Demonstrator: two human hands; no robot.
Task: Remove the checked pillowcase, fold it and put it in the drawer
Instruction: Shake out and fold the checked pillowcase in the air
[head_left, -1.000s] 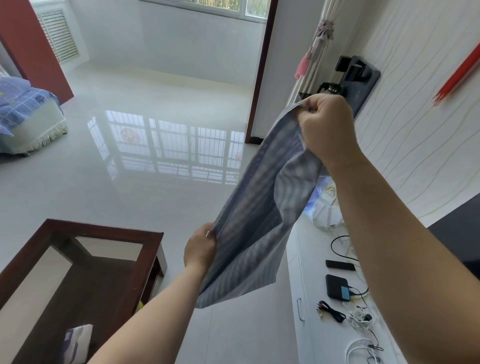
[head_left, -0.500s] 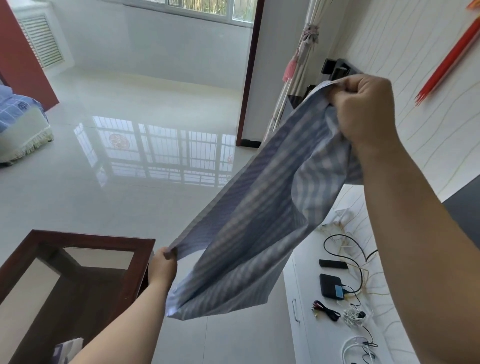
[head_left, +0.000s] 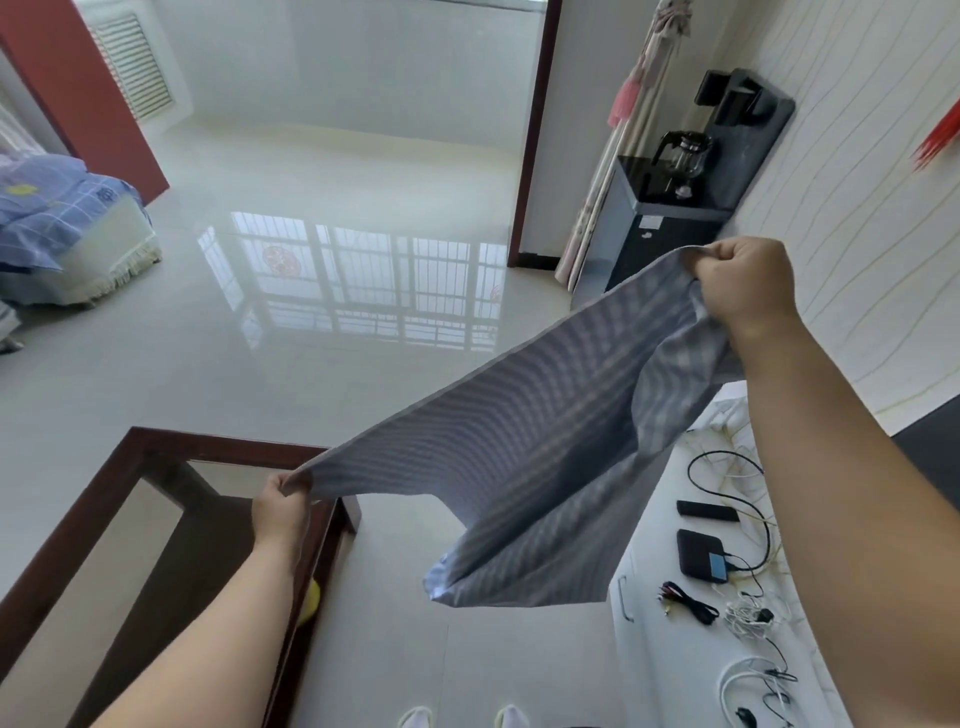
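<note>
the checked pillowcase (head_left: 524, 462) hung in the air, stretched taut between both grips, its soft blue-grey woven cloth sagging below them into a loose fold. the right hand (head_left: 743, 283) clenched one bunched corner high up; the left hand (head_left: 280, 512) pinched the opposite corner lower down. beneath the left grip stood a dark wooden glass-topped table (head_left: 156, 499); below the right, a white cabinet (head_left: 670, 639) strewn with cables.

There is only one view. The camera sits on the person's head and looks forward and down, so both arms reach away from it. The left hand (head_left: 280, 512) looks small and far. The right hand (head_left: 743, 283) looks big and near.
</note>
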